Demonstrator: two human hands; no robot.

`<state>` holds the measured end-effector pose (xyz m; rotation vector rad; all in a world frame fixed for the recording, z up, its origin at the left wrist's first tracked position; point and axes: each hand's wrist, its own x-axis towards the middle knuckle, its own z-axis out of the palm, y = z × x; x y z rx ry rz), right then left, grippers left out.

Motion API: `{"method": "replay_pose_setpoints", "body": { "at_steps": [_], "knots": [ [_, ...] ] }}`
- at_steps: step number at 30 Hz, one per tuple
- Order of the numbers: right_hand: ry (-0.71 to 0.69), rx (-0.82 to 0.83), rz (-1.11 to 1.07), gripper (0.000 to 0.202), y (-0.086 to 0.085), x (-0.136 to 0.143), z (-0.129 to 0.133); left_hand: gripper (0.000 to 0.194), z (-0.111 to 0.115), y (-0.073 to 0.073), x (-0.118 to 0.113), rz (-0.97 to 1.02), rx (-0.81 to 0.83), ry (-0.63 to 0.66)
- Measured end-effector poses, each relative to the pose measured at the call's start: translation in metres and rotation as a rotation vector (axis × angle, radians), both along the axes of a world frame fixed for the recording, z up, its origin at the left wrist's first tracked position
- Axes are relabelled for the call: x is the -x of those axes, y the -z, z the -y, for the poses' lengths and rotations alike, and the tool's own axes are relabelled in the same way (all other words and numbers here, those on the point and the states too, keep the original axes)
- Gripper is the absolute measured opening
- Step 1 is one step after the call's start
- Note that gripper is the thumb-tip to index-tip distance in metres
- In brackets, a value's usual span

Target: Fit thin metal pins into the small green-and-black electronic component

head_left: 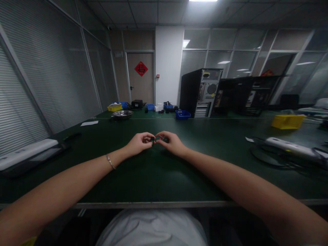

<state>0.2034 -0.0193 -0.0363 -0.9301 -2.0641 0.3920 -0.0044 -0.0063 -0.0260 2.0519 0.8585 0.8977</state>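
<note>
Over the middle of the dark green table (153, 181), my two hands meet nearly fingertip to fingertip. My left hand (140, 142), below a wrist with a thin bracelet (111, 162), pinches a small black part (152, 140) between thumb and fingers. The fingers of my right hand (172, 141) are closed just to the right of that part. Something small and dark (165, 139) shows inside the right hand, with a thin reddish piece near the fingertips; its shape is too small to make out.
Black computer towers (191, 90) stand at the back right. A blue bin (182, 114), a metal bowl (122, 114) and small boxes line the back. Power strips lie left (28, 152) and right (292, 147), the right one with cables, near a yellow bin (287, 122).
</note>
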Motion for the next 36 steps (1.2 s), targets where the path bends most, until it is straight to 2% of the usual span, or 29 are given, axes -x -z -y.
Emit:
{"method": "replay_pose_setpoints", "body": {
  "at_steps": [5, 9, 13, 18, 21, 27, 32, 36],
  "knots": [
    [0.064, 0.003, 0.098, 0.021, 0.000, -0.002, -0.001, 0.035, -0.004, 0.001, 0.000, 0.059, 0.043, 0.000],
    [0.184, -0.076, 0.306, 0.028, -0.003, -0.003, 0.004, 0.037, -0.009, 0.004, 0.002, 0.147, 0.095, 0.005],
    [0.254, -0.253, 0.561, 0.034, -0.011, -0.002, 0.010, 0.041, -0.011, 0.007, 0.004, 0.167, 0.119, -0.007],
    [0.173, -0.476, 0.857, 0.029, -0.028, 0.001, 0.020, 0.033, -0.013, 0.010, 0.004, 0.185, 0.127, -0.066],
    [0.185, -0.518, 0.867, 0.030, -0.034, 0.003, 0.025, 0.033, -0.013, 0.008, 0.004, 0.183, 0.112, -0.063],
    [0.238, -0.551, 0.909, 0.029, -0.031, 0.005, 0.024, 0.037, -0.009, 0.003, 0.003, 0.127, 0.029, -0.086],
    [0.222, -0.637, 0.912, 0.027, -0.035, 0.010, 0.029, 0.044, -0.015, 0.011, 0.003, 0.176, 0.073, -0.123],
    [0.171, -0.729, 0.875, 0.027, -0.037, 0.015, 0.036, 0.034, -0.019, 0.014, 0.003, 0.179, 0.042, -0.165]
  ]
}}
